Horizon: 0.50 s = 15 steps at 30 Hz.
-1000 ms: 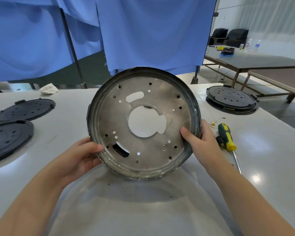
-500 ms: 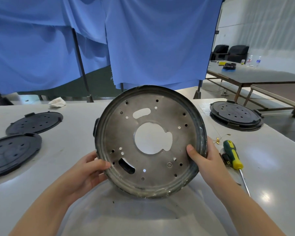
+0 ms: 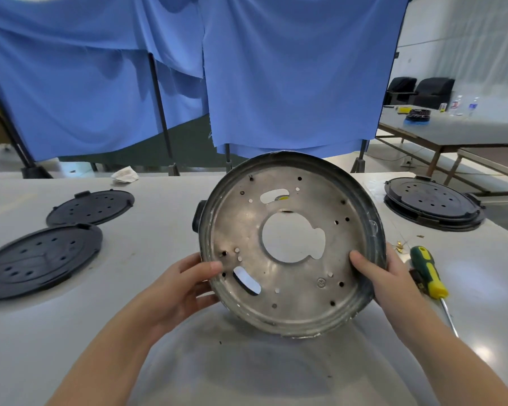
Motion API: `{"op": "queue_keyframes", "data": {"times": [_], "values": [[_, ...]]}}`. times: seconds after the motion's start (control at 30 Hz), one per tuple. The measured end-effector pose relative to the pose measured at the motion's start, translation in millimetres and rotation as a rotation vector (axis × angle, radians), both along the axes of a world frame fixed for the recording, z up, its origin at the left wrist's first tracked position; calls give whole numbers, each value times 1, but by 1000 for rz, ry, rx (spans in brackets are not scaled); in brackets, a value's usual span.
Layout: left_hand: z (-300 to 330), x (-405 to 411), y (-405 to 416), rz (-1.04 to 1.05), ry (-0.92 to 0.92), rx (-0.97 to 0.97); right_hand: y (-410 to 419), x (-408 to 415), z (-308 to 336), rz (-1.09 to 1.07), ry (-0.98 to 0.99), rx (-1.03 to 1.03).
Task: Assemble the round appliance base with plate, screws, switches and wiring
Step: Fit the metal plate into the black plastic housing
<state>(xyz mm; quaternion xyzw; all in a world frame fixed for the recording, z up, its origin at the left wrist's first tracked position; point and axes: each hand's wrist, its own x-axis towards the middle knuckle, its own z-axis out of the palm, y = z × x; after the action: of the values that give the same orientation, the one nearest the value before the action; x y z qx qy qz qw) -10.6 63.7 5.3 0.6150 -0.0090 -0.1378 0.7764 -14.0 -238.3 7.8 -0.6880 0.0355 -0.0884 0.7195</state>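
Nearest the camera, the left hand [image 3: 185, 284] grasps the lower-left rim of the round metal base [image 3: 291, 247], thumb on the inner face and fingers curled behind; the right hand [image 3: 384, 278] grasps the lower-right rim the same way, thumb lying on the plate face. The base is held tilted up on edge, its lower rim at or just above the white table [image 3: 71, 332]; I cannot tell whether it touches. Its face shows a large central cut-out, two slots and many small holes; no screws, switches or wiring appear fitted, so the assembly looks barely begun.

Just right of the right hand lies a green-and-yellow screwdriver [image 3: 428, 272], with small brass-coloured bits [image 3: 399, 245] beside it, probably screws, though too small to be sure. Further off, two black discs [image 3: 41, 259] lie at the left and a black stack [image 3: 431, 203] at the right; a crumpled white rag [image 3: 125, 174] sits near the far edge, below the blue curtains [image 3: 291, 68].

The risks, as I judge them: the raw rim and stamped cut-outs may be sharp and could nick a thumb if the grip slides; setting the base down carelessly to the right could knock the screwdriver or scatter the small brass pieces across the smooth table.
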Motion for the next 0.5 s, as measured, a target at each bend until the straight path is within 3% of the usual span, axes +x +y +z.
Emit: {"op": "queue_keyframes", "data": {"times": [0.27, 0.5], "values": [[2, -7, -15, 14, 344, -73, -14, 8, 18, 74, 236, 30], [4, -5, -19, 41, 444, -98, -20, 12, 19, 35, 375, -136]]}}
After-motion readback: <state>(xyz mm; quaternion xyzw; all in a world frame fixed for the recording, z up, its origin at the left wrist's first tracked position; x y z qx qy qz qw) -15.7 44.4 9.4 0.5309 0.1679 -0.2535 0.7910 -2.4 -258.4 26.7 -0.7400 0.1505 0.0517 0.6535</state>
